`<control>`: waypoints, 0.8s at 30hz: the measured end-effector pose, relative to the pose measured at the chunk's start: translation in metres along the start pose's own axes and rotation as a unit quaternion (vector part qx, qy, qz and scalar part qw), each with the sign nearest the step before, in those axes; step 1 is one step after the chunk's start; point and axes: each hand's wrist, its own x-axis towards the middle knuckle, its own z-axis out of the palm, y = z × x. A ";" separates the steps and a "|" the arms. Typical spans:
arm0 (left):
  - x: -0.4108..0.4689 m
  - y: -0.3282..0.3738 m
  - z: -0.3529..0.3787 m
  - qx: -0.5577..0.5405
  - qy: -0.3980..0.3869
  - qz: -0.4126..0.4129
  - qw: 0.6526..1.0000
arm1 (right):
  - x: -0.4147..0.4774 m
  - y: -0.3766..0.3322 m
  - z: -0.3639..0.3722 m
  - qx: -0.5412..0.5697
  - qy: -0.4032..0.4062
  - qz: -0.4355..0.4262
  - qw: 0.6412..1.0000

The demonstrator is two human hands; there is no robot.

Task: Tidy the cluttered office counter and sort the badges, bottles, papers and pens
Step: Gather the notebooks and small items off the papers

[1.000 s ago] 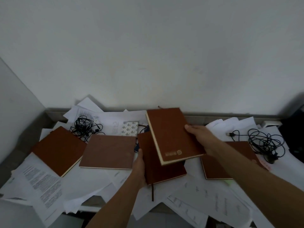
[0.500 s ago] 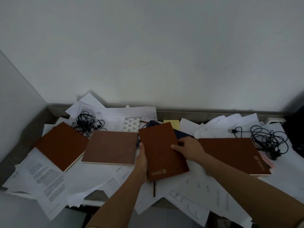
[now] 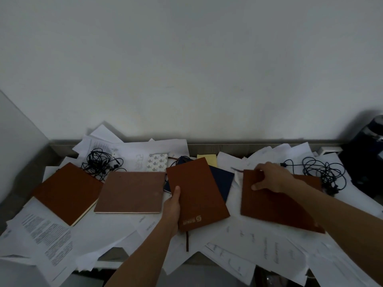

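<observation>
My left hand (image 3: 173, 206) grips the left edge of a brown notebook stack (image 3: 196, 193) at the counter's middle, thumb on top. A dark blue notebook (image 3: 223, 181) lies partly under it. My right hand (image 3: 271, 178) grips the top left corner of another brown notebook (image 3: 273, 206) on the right, thumb on its cover. Two more brown notebooks (image 3: 66, 191) (image 3: 130, 191) lie flat to the left. White papers (image 3: 45, 235) cover the counter and hang over its front edge.
A tangle of black earphone cable (image 3: 101, 162) lies at the back left, and a black cable coil (image 3: 323, 172) at the right. A yellow sticky pad (image 3: 209, 159) and a patterned sheet (image 3: 156, 162) sit near the wall. A dark object (image 3: 366, 158) stands at the far right.
My right hand laid its lifted notebook on the middle stack, then moved right and took hold of the right-hand notebook's corner. My left hand stayed on the stack.
</observation>
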 end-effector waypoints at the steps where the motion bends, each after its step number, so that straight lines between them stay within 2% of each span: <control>1: -0.001 0.000 0.000 0.000 0.001 -0.001 1.000 | -0.002 -0.003 -0.010 0.041 0.003 -0.017 0.999; 4: -0.004 0.001 0.001 -0.001 -0.002 -0.002 1.000 | -0.013 -0.017 -0.061 0.245 0.002 -0.070 0.967; 8: -0.007 0.002 0.002 -0.011 -0.004 0.001 1.000 | -0.029 -0.051 -0.120 0.511 -0.001 -0.095 0.854; 11: -0.009 0.002 0.003 -0.025 0.008 -0.008 1.000 | -0.017 -0.085 -0.110 0.597 -0.012 -0.067 0.800; 14: -0.012 0.003 0.004 -0.053 0.010 -0.016 0.998 | 0.005 -0.120 -0.062 0.642 -0.050 -0.008 0.765; 15: -0.013 0.004 0.003 -0.065 0.007 -0.015 0.998 | 0.010 -0.131 -0.044 0.635 -0.069 0.011 0.770; 17: -0.014 0.004 0.004 -0.082 -0.002 -0.018 0.996 | 0.019 -0.141 -0.016 0.592 -0.088 0.032 0.801; 20: -0.014 0.005 0.005 -0.090 -0.001 -0.015 0.996 | 0.032 -0.138 0.005 0.528 -0.038 0.017 0.848; 22: -0.010 0.006 0.004 -0.099 -0.006 -0.019 0.995 | 0.038 -0.135 0.007 0.442 0.005 -0.020 0.897; 24: -0.008 0.006 0.003 -0.112 -0.016 -0.029 0.993 | 0.042 -0.135 0.011 0.348 0.015 -0.053 0.936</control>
